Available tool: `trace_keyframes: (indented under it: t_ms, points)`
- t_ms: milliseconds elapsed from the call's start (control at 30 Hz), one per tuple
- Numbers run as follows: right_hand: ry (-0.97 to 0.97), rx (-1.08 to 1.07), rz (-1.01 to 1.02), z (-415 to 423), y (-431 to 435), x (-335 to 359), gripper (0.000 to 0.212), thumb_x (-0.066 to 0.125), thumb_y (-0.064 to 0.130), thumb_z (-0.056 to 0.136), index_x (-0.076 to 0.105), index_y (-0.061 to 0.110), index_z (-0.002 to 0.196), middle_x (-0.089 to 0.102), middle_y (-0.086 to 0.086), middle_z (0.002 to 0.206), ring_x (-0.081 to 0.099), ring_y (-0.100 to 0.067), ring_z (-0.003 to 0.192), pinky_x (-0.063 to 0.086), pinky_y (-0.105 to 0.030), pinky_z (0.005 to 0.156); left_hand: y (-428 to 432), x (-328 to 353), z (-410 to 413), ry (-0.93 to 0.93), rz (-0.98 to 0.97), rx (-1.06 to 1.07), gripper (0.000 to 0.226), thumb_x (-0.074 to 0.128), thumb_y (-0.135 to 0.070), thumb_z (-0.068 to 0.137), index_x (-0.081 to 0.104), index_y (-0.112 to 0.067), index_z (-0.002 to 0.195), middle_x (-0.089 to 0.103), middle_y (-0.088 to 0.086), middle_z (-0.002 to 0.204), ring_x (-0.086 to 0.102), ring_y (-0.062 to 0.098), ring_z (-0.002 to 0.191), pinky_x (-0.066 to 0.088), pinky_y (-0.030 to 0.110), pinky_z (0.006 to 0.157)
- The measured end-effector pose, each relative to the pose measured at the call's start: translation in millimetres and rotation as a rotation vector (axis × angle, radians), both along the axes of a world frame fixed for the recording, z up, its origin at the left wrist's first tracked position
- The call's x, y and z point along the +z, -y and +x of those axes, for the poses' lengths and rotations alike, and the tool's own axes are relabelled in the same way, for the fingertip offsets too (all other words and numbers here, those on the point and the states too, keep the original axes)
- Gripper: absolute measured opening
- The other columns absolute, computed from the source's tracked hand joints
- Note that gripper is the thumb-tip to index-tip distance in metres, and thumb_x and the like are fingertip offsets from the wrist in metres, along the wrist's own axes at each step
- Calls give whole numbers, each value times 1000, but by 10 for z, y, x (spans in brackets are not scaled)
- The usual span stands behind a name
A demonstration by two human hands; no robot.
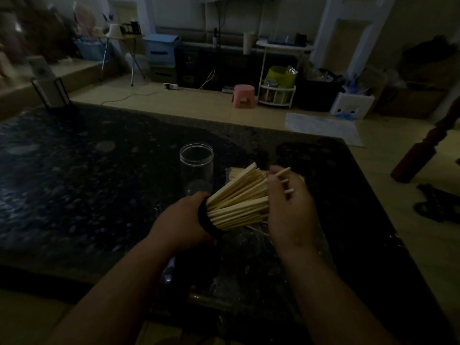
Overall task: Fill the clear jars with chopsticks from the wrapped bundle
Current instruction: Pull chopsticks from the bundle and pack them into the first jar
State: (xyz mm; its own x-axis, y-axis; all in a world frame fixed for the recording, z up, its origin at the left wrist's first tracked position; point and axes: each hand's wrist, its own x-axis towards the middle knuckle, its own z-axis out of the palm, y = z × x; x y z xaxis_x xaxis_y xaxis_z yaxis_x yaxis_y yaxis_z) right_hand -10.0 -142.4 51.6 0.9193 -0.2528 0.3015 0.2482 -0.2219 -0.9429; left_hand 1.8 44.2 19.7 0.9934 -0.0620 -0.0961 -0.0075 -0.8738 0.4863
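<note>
An empty clear jar (196, 163) stands upright on the dark table (74, 175). Just in front of it my left hand (180, 221) grips a second jar (207, 224) near its dark rim, tilted with the mouth toward the right. A fan of pale wooden chopsticks (239, 199) sticks out of that mouth. My right hand (290, 202) covers their far ends, its fingers curled round a few sticks that poke out between them. Behind the fan, part of the wrapped bundle (235, 172) lies on the table, mostly hidden.
The table's right edge runs close beside my right arm, with a dark red chair leg (418, 155) past it. A black stand (53, 95) sits at the far left corner. On the floor beyond are a pink stool (244, 95), boxes and shelves.
</note>
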Motion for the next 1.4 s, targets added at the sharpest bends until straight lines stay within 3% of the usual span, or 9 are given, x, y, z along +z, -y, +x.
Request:
trace_keyframes:
  t_ms: [100,167,267,467,600,800,967,1100,1400]
  points:
    - [17,-51,-18,0,8,-8,39,62,22,92,43,40,121,62,19,103,61,4,87,52,-18,72,5,-5,-6,-1,5,-5,85,86,-41,53,45,-41,127,59,-10,114,60,13,98,53,35,84]
    - [44,-84,-138,-13,-1,11,32,59,24,94,51,33,124,57,18,115,54,4,101,47,-18,86,10,-4,-13,-2,10,-9,86,86,-40,54,44,-41,129,58,-11,114,59,12,99,53,35,84]
    - [43,-16,-290,-44,-23,-20,37,42,29,102,50,25,137,48,8,140,38,7,120,29,0,93,8,7,-10,-11,-3,-7,84,86,-38,56,44,-41,129,57,-11,115,58,12,100,52,35,85]
    - [-23,89,-393,-52,-40,-69,54,37,36,101,20,31,152,37,5,152,40,-10,133,35,-23,102,5,11,-18,-4,0,2,87,86,-39,55,43,-40,131,57,-10,116,59,12,100,51,33,84]
    - [-8,83,-331,-101,-33,-122,69,47,35,98,4,37,152,35,15,151,43,-1,126,39,-21,97,25,27,-21,-6,17,-3,84,85,-40,56,43,-41,129,58,-10,116,59,12,99,53,35,84]
    - [-19,73,-375,-103,-56,-153,59,46,37,99,22,26,152,35,3,153,35,-12,138,32,-27,111,39,9,-23,12,54,-14,86,85,-40,55,43,-40,130,57,-9,116,59,15,100,53,36,84]
    - [-26,187,-596,-90,-34,-125,68,42,44,98,10,25,154,19,4,160,17,-12,146,19,-36,119,5,-29,-3,19,62,-12,88,84,-45,52,41,-43,129,56,-11,116,58,12,99,53,37,83]
    - [6,201,-533,-52,38,-80,71,48,45,96,1,43,149,5,16,160,10,-1,144,17,-33,118,29,-35,0,28,96,-44,85,83,-47,52,42,-45,127,56,-12,116,58,12,99,53,37,82]
    - [21,169,-654,-109,-36,-136,62,31,49,92,38,20,147,30,6,156,28,-12,141,22,-26,114,47,-22,-38,47,122,-61,87,83,-51,58,39,-38,133,53,-9,125,57,13,105,49,31,84]
